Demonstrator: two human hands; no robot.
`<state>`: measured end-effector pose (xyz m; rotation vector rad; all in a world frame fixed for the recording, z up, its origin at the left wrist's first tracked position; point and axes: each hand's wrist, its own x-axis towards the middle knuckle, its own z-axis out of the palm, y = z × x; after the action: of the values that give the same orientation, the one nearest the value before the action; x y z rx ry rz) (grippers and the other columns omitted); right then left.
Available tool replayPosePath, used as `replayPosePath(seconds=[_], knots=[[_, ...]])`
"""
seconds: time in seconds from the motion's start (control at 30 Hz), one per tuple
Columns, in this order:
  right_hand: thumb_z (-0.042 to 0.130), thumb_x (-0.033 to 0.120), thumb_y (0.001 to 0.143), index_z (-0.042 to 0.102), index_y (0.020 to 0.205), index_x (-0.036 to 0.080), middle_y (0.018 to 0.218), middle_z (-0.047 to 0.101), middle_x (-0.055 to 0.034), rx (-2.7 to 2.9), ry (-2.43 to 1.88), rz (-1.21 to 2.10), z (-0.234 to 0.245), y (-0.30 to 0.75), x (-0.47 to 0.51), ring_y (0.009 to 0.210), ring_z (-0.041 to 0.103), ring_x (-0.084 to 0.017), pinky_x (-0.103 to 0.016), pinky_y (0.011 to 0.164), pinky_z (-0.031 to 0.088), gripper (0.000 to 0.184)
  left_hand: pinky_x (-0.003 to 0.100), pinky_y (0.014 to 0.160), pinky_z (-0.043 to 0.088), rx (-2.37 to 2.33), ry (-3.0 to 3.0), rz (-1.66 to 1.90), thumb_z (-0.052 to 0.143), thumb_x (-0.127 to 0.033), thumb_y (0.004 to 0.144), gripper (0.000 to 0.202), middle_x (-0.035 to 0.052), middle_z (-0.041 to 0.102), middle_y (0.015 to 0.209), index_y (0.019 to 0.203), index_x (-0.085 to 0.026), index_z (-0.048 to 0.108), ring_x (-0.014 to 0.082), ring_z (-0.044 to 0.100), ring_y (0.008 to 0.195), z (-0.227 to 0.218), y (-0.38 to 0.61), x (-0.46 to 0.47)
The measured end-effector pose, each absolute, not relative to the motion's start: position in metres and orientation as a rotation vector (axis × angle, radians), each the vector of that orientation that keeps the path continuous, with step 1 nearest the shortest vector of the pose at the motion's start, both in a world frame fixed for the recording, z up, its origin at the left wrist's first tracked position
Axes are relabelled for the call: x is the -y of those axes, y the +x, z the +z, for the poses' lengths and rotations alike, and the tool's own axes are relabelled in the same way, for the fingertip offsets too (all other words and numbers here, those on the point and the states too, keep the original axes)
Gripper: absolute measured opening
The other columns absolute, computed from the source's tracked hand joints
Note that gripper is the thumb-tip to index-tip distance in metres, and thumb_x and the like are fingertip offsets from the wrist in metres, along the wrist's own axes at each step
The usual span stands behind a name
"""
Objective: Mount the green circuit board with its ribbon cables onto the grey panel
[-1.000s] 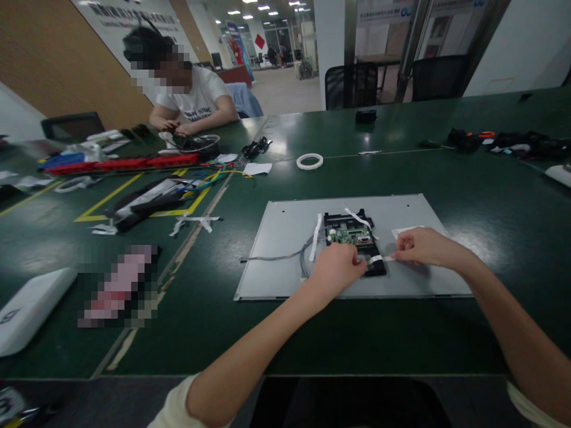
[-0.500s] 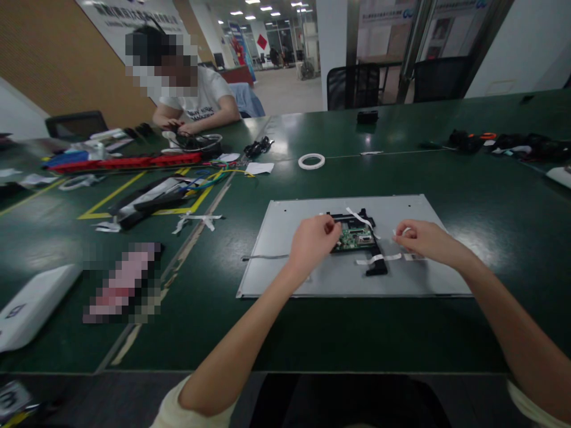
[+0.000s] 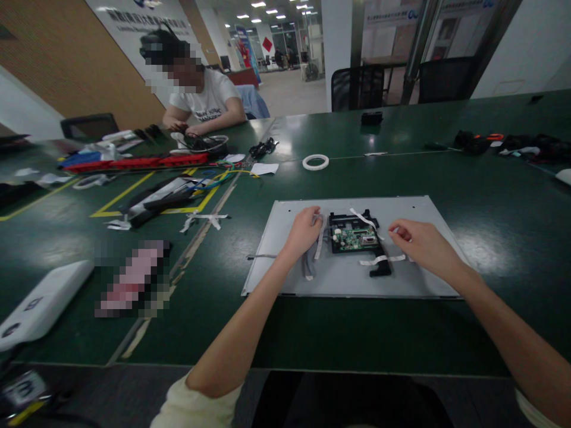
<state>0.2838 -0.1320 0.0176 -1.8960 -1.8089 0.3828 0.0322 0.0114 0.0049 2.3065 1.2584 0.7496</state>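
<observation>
A flat grey panel [image 3: 267, 238] lies on the green table, bearing a black bracket [image 3: 380, 267] with a green circuit board [image 3: 352, 239]. My left hand [image 3: 306, 229] is over the panel left of the board, fingers curled together. A pale strip [image 3: 320, 238] and a grey flat cable [image 3: 307, 264] lie beside and below it; whether the fingertips hold the strip is unclear. My right hand [image 3: 410, 238] is pinched closed right of the bracket; what sits between its fingertips is too small to name. White tape strips [image 3: 363, 217] cross the bracket's top and lower arm.
A white tape roll [image 3: 316, 161] lies behind the panel. To the left are a pink phone-like object [image 3: 138, 273], a white box [image 3: 44, 303], tape strips [image 3: 205, 220] and a black bundle [image 3: 156, 196]. A co-worker [image 3: 205, 101] sits across the table.
My left hand has moved left off the circuit board, uncovering its left side, the pale strip and grey cable. The right hand has shifted slightly toward the bracket. The view has turned a little.
</observation>
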Motion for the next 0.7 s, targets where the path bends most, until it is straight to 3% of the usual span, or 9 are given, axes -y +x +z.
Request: replayPosePath(seconds=[0.13, 0.27, 0.43, 0.53, 0.7], knots=[[0.047, 0.03, 0.086, 0.063, 0.094, 0.022, 0.076, 0.065, -0.0017, 1.843, -1.825, 0.321, 0.017, 0.276, 0.132, 0.067, 0.059, -0.016, -0.029, 0.063, 0.044, 0.02, 0.033, 0.094, 0.043, -1.113, 2.111, 0.811, 0.044, -0.013, 0.082, 0.039, 0.0081, 0.064, 0.112, 0.12, -0.015, 0.051, 0.018, 0.059, 0.103, -0.006, 0.036, -0.018], [0.045, 0.031, 0.089, 0.062, 0.101, 0.02, 0.1, 0.063, -0.0059, 1.912, -1.638, 0.19, 0.017, 0.264, 0.133, 0.092, 0.059, -0.02, -0.036, 0.083, 0.047, 0.023, 0.033, 0.084, 0.048, -1.092, 2.02, 0.873, 0.055, -0.016, 0.075, 0.03, 0.0063, 0.068, 0.094, 0.105, -0.016, 0.06, 0.0185, 0.063, 0.09, -0.008, 0.036, -0.024], [0.046, 0.036, 0.09, 0.049, 0.13, 0.024, 0.139, 0.042, -0.0042, 2.21, -1.42, 0.17, 0.017, 0.246, 0.137, 0.13, 0.034, -0.022, -0.045, 0.106, 0.033, 0.042, 0.03, 0.076, 0.05, -1.035, 1.872, 0.958, 0.062, -0.019, 0.071, 0.015, 0.0049, 0.067, 0.079, 0.085, -0.013, 0.064, 0.0154, 0.063, 0.076, 0.008, 0.032, -0.022], [0.045, 0.039, 0.09, 0.044, 0.135, 0.025, 0.145, 0.035, -0.0034, 2.351, -1.392, 0.227, 0.014, 0.24, 0.139, 0.135, 0.026, -0.022, -0.046, 0.109, 0.03, 0.047, 0.029, 0.075, 0.049, -0.921, 1.822, 0.907, 0.066, -0.024, 0.07, 0.018, 0.0037, 0.066, 0.078, 0.085, -0.014, 0.065, 0.0135, 0.062, 0.074, 0.024, 0.026, -0.019], [0.047, 0.037, 0.09, 0.047, 0.133, 0.026, 0.144, 0.036, -0.0047, 2.371, -1.38, 0.244, 0.011, 0.238, 0.139, 0.132, 0.033, -0.023, -0.047, 0.108, 0.031, 0.045, 0.027, 0.073, 0.049, -0.729, 1.709, 0.818, 0.072, -0.026, 0.067, 0.023, 0.0033, 0.067, 0.079, 0.086, -0.014, 0.065, 0.0122, 0.061, 0.072, 0.051, 0.01, -0.017]])
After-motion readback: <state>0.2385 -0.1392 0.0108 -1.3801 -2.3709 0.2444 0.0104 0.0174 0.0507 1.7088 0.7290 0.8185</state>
